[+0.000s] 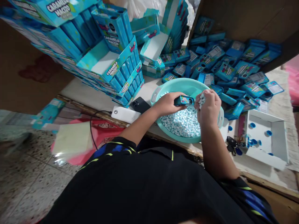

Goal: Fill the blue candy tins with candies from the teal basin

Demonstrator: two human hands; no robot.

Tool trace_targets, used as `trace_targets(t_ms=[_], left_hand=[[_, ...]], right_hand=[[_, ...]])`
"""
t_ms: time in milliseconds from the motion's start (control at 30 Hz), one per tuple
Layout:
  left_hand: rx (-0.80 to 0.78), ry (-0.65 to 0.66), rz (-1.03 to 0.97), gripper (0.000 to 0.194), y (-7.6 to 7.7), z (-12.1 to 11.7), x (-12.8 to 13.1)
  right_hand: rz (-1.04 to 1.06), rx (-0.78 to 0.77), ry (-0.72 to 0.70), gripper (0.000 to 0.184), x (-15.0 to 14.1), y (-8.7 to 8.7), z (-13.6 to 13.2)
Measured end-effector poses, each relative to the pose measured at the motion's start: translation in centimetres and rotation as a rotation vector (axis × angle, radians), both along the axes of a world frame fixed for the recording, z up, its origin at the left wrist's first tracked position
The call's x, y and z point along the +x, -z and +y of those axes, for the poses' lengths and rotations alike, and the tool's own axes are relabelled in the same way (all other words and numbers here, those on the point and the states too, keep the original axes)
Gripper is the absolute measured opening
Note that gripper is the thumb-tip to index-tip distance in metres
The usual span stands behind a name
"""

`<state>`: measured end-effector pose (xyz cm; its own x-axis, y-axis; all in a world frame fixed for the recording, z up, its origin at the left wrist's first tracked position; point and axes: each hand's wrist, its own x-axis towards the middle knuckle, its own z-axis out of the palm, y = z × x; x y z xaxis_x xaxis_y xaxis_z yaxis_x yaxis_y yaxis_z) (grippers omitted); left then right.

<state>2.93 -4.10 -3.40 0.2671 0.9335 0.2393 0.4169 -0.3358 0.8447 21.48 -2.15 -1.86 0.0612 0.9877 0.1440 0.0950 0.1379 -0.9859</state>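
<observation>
My left hand [170, 102] is closed around a small blue candy box [184, 100] over a turquoise basin [179, 84]. Pale blue and white candies [181, 122] cover the bottom of the basin. My right hand [209, 104], fingers curled, grips a handful of the same candies just right of the box; some show between the thumb and fingers. A narrow space separates that hand from the box. Both hands are above the candies, inside the basin's outline.
Behind the basin lies a heap of small blue boxes [226, 70]. Stacked display trays [112, 68] rise at the left. A white power bank [125, 114] and dark phone [140, 105] lie near the table edge. Keys [232, 144] and a white tray [263, 127] with blue caps are at right.
</observation>
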Motion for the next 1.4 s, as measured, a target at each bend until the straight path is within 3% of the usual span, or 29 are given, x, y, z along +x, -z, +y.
trace_targets(t_ms=[133, 267, 433, 533, 633, 800, 967, 1067, 1133, 1267, 1400], left_hand=[[-0.018, -0.047, -0.102, 0.048, 0.3, 0.1, 0.1], [-0.038, -0.182, -0.398, 0.051, 0.8, 0.9, -0.4], [0.037, -0.342, -0.578, 0.054, 1.7, 2.1, -1.6], [0.029, -0.323, -0.619, 0.057, 2.3, 2.4, -2.1], [0.015, -0.293, -0.630, 0.061, 2.4, 2.4, -2.2], [0.008, -0.177, -0.633, 0.060, 1.7, 1.9, -1.8], [-0.003, -0.090, -0.481, 0.061, 1.1, 1.3, -1.2], [-0.019, 0.021, -0.396, 0.068, 1.1, 1.4, -1.5], [0.019, -0.007, -0.352, 0.074, 1.1, 1.5, -1.9], [-0.129, -0.108, -0.159, 0.078, 0.6, 1.7, -2.1], [-0.254, 0.024, 0.317, 0.054, -0.1, 1.8, -1.5]], right_hand=[[-0.056, 0.035, -0.030, 0.033, 0.2, 0.2, 0.0], [-0.201, -0.035, -0.065, 0.032, 0.0, -0.2, -0.3], [-0.700, -0.095, -0.324, 0.027, -0.5, -0.2, -1.1], [-1.028, -0.176, -0.475, 0.035, -0.7, 0.3, -1.6], [-1.104, -0.215, -0.525, 0.046, -0.7, 0.6, -1.8], [-0.874, -0.123, -0.401, 0.053, -0.7, 0.3, -1.5], [-0.554, 0.056, -0.334, 0.075, -0.8, 0.0, -1.2], [-0.498, 0.131, -0.347, 0.062, -1.1, -0.2, -1.0], [-0.515, 0.139, -0.298, 0.052, -1.1, -0.4, -1.2], [-0.500, 0.182, 0.064, 0.051, 1.4, -1.0, -2.1], [-0.454, 0.175, 0.420, 0.064, 7.7, -0.5, -3.5]])
